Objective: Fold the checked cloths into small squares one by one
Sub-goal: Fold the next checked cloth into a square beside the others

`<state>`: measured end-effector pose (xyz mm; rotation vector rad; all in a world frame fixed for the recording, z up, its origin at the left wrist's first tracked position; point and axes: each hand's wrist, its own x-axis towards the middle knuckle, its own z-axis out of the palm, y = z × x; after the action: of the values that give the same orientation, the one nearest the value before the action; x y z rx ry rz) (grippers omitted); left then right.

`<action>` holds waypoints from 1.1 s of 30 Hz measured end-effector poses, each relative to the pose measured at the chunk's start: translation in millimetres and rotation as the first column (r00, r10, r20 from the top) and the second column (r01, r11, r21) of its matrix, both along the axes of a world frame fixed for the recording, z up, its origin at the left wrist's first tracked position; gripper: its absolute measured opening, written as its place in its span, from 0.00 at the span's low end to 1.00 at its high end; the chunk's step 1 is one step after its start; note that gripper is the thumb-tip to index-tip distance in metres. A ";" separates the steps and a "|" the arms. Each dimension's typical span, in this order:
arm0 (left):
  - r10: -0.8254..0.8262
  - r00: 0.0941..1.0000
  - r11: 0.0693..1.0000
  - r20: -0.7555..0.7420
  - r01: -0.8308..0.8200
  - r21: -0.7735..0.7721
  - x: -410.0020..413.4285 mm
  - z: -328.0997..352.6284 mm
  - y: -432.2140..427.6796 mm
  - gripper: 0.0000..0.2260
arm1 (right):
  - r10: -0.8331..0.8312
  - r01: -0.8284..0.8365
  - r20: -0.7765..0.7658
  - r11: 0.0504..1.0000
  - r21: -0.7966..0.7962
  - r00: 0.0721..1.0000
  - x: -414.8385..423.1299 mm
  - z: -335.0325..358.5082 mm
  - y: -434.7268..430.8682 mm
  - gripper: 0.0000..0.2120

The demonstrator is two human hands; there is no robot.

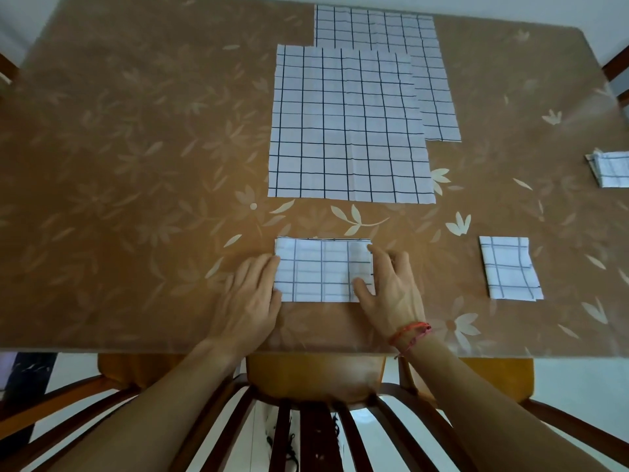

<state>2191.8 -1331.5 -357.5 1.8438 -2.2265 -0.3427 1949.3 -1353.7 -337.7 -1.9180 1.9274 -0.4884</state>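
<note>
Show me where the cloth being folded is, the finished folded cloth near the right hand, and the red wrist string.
Cloth being folded (320,270), head view, centre of its top layer between the hands.
Finished folded cloth (509,267), head view, middle of its upper face.
Red wrist string (410,330), head view, on the band across the right wrist.

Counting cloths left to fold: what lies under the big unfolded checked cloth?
Under the big unfolded checked cloth a second flat checked cloth shows at the far right; anything else is hidden.
</note>
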 end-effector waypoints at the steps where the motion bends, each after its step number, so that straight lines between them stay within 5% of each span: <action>1: -0.058 0.997 0.998 0.053 0.058 -0.011 1.8 0.4 -3.6 0.21 | 0.058 -0.059 -0.028 0.996 -0.062 0.998 4.1 -2.6 -2.2 0.25; 6: -0.174 0.951 0.985 0.254 0.170 0.041 9.6 -4.0 -20.6 0.25 | 0.351 -0.360 -0.172 0.932 -0.029 0.921 48.3 -11.2 -13.7 0.28; 12: -0.222 0.924 0.975 0.310 0.214 0.060 12.5 -11.2 -22.9 0.25 | 0.546 -0.540 -0.288 0.835 0.107 0.787 84.8 -31.9 -23.2 0.30; 33: -0.229 0.928 0.973 0.295 0.208 0.101 15.0 -15.3 -22.8 0.27 | 0.503 -0.431 -0.420 0.864 0.260 0.755 -18.4 -33.2 -25.0 0.38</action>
<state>2206.8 -1354.3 -372.8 1.7874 -2.6708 -0.1822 1930.9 -1378.8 -370.9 -2.4706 1.5602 0.3012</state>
